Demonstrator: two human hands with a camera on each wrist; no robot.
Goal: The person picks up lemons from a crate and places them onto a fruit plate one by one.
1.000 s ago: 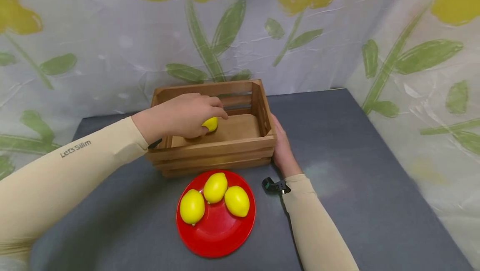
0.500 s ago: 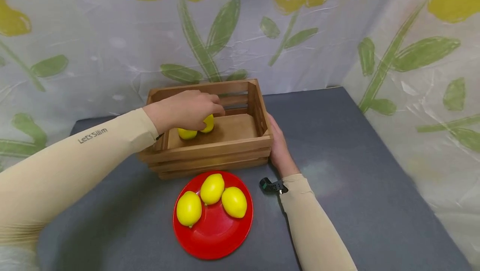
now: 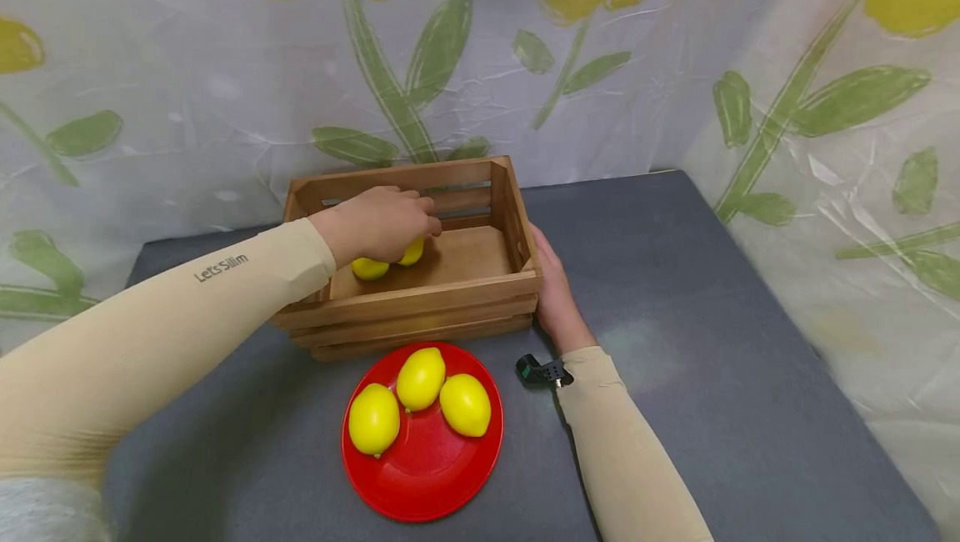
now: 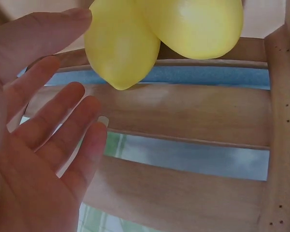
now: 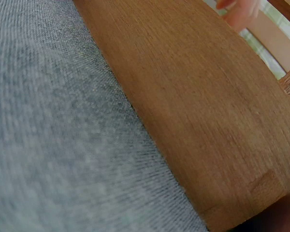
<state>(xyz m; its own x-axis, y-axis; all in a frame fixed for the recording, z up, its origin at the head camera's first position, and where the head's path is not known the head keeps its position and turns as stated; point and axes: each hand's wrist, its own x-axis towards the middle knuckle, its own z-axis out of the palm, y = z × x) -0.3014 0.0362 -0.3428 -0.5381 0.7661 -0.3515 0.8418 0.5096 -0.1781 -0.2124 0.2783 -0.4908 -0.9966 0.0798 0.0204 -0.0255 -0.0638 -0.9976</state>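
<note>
1. my left hand (image 3: 381,221) is inside the slatted wooden crate (image 3: 420,306), knuckles up. fingers noted slightly bent with slim gaps between them, thumb standing apart; nothing is clasped.
2. two lemons lie side by side on the crate floor, beneath my left hand. the nearer lemon (image 4: 123,46) is just beside my thumb tip; whether the two touch i cannot tell. the second lemon (image 4: 198,29) lies past it, farther from my fingers.
3. obstruction: my own hand and wrist cover part of both lemons in the head view. the crate's walls surround them, and its front wall stands between them and the plate.
4. my right hand (image 3: 557,292) rests against the outside of the crate's right end. fingers appear extended along that wall; the thumb cannot be made out.
5. a red plate (image 3: 427,488) sits on the grey table (image 3: 660,317) just in front of the crate. it carries three lemons toward its far side: a left lemon (image 3: 374,419), a rear lemon (image 3: 421,378) and a right lemon (image 3: 466,405).
6. a black device (image 3: 536,370) shows at my right wrist, over the table. beige sleeves (image 3: 180,325) cover both forearms.
7. a sheet (image 3: 255,83) printed with yellow flowers and green leaves hangs behind the table.
</note>
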